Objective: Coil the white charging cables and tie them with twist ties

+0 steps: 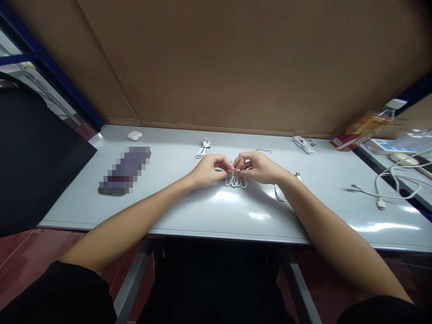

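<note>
A coiled white charging cable [235,181] is gathered at the middle of the table, its loops fanning toward me. From the left, my left hand [211,171] pinches the bundle between thumb and fingers. My right hand [259,167] is closed on its other side, fingertips at the same narrow waist. A thin orange-red strip [232,170], perhaps a tie, shows between the fingertips; which hand grips it I cannot tell. A small white cable end sticks out by the right thumb. Partly behind my right wrist lies another white cable [279,194].
Tied white cables lie at the back centre [203,148] and back right [303,145]. A thin black tie [263,150] is near the board. To the left are a white earbud case [135,135] and a blurred-out phone-shaped object [125,171]. A loose cable [380,203] and a red-yellow package [361,130] are at right.
</note>
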Demonstrator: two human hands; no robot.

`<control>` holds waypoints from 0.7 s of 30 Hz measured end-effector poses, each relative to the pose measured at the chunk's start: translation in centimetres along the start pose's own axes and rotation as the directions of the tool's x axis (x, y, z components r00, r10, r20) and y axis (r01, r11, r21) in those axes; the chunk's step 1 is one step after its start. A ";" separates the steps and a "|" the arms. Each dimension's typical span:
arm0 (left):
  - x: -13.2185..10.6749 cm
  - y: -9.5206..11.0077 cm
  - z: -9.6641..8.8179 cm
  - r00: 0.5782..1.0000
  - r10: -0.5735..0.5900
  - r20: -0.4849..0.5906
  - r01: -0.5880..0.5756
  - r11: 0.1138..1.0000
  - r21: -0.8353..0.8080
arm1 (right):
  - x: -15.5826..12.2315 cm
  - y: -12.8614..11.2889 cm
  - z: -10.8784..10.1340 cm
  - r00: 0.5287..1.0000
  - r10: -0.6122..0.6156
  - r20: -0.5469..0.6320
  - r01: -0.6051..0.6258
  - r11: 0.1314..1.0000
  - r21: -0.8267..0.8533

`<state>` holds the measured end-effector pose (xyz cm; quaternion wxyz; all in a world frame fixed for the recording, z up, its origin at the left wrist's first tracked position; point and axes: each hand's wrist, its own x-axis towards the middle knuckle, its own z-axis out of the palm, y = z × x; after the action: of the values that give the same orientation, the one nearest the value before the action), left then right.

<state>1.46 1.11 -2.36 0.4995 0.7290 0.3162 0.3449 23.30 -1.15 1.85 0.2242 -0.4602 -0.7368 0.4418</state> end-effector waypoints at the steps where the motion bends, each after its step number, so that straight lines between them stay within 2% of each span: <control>1: 0.0 0.0 0.0 1.000 -0.004 -0.001 0.004 1.000 -0.002 | 0.0 0.0 0.0 1.000 -0.004 0.003 0.004 1.000 0.011; 4: 0.1 0.5 -0.2 0.999 -0.050 0.002 0.050 0.999 -0.008 | -0.2 -0.2 -0.1 1.000 -0.005 0.004 0.005 0.999 0.032; 6: 0.1 1.1 -1.1 0.994 -0.110 0.020 0.110 0.994 0.006 | -0.4 -0.4 -0.7 1.000 0.011 0.013 -0.012 1.000 0.015; 8: 0.2 1.8 -2.8 0.987 -0.157 0.046 0.155 0.987 0.043 | -0.7 -0.5 -1.7 0.999 0.040 0.016 -0.040 0.999 -0.001; 10: 0.2 2.4 -5.0 0.980 -0.197 -0.024 0.198 0.977 0.080 | -1.0 -0.3 -3.2 0.996 0.087 0.001 -0.087 0.996 0.027; 13: 0.2 2.9 -8.6 0.945 -0.318 -0.075 0.326 0.931 0.166 | -1.5 0.3 -5.3 0.984 0.173 -0.046 -0.170 0.983 0.074; 15: 0.0 3.0 -10.5 0.923 -0.384 -0.034 0.383 0.900 0.209 | -1.8 0.7 -6.4 0.973 0.222 -0.069 -0.219 0.974 0.057; 21: -0.8 2.8 -13.9 0.890 -0.455 -0.015 0.434 0.837 0.334 | -2.4 1.2 -7.7 0.947 0.309 -0.089 -0.312 0.950 -0.025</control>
<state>-10.08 6.72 3.78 0.4473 0.7194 0.5132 0.1380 30.69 0.44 4.98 0.1736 -0.5928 -0.6534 0.4377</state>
